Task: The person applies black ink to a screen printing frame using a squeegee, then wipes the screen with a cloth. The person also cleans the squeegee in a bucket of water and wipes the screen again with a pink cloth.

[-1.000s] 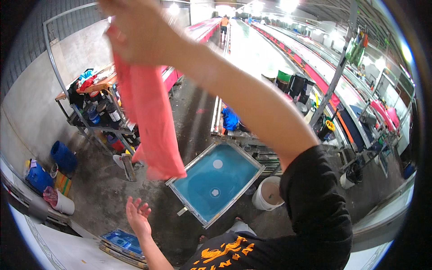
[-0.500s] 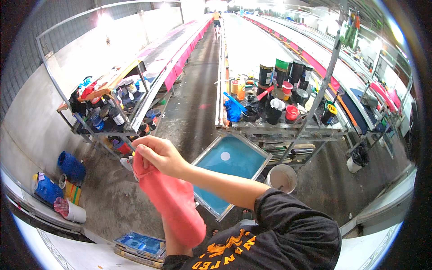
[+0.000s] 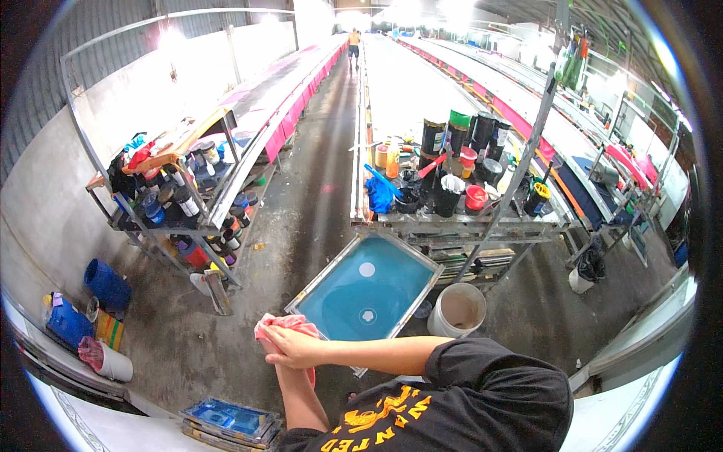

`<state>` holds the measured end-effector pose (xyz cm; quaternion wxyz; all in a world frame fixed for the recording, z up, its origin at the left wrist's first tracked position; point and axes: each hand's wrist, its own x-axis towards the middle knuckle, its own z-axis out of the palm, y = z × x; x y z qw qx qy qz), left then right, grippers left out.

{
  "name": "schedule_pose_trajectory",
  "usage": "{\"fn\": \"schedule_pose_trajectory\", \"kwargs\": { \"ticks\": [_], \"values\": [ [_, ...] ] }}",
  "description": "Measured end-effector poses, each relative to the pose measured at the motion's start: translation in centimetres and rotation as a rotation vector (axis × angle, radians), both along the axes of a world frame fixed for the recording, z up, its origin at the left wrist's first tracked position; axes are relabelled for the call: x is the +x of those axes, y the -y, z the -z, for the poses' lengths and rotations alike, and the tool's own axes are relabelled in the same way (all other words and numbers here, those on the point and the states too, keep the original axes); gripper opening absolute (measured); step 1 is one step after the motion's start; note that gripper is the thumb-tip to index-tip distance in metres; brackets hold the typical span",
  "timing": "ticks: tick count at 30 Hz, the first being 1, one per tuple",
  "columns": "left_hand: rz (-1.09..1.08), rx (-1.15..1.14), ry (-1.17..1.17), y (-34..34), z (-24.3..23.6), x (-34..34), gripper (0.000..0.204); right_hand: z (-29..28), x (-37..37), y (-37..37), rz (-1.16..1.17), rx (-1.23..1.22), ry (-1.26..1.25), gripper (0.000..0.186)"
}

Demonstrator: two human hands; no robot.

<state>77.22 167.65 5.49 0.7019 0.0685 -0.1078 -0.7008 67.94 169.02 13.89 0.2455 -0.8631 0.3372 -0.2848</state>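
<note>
A pinkish-red cloth (image 3: 295,322) is bunched at the meeting point of my two hands, with a bit of it showing below my wrist. My right hand (image 3: 296,347) reaches across from the right and closes over the cloth. My left forearm comes up from below, and my left hand is mostly hidden under the cloth and my right hand. Just beyond my hands, a printing screen (image 3: 339,282) with blue mesh and a pale frame leans against the table end; two round whitish marks show on its mesh.
A whitish bucket (image 3: 457,310) stands right of the screen. Ink pots (image 3: 446,192) crowd the long table's near end. A left rack (image 3: 162,218) holds more containers. Stacked screens (image 3: 230,420) lie low left, near a white bin (image 3: 114,360). A person (image 3: 354,49) is far down the aisle.
The cloth, stretched long over my left forearm before, is now bunched around my hands. My right hand has moved down and toward me. The far person's position in view has shifted slightly.
</note>
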Motion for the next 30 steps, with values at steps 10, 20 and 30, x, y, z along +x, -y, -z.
{"fn": "schedule_pose_trajectory", "kwargs": {
  "ticks": [10,20,30],
  "values": [
    [0.046,-0.146,0.415,0.1,-9.0,-0.2,0.061,-4.7,-4.3,6.5,0.348,-0.279,0.233,0.046],
    [0.149,0.282,0.381,0.9,-4.8,-1.7,0.039,-0.3,-2.8,0.8,0.057,1.829,1.619,0.026],
    [0.076,-0.280,0.042,-1.7,-13.5,-6.4,0.044,-6.6,-1.7,3.6,0.139,0.309,0.611,0.021]
  ]
}}
